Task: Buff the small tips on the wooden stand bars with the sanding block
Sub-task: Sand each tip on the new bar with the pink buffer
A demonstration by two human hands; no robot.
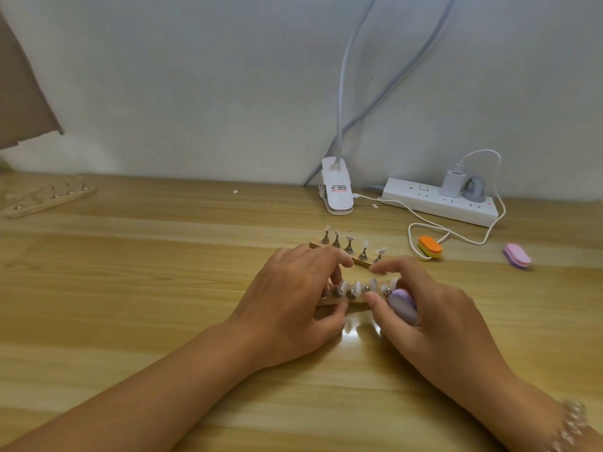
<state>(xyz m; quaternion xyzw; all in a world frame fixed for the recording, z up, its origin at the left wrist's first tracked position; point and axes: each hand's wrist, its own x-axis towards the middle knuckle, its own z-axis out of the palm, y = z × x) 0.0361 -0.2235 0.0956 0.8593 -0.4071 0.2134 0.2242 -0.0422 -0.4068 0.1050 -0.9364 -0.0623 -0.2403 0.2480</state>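
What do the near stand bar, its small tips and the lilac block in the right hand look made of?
Pale stand bar: bare light wood, matte tan surface. Small whitish tips: probably clear plastic, glossy and see-through. Lilac oval block: likely foam, matte with soft rounded edges.

Lilac sanding block [404, 305], tan stand bar [332, 301], orange-and-yellow block [430, 247], pink-and-purple block [517, 255], white power strip [440, 200].

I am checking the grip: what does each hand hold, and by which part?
The right hand pinches the lilac sanding block by its sides. The left hand grips the near wooden bar across its left part.
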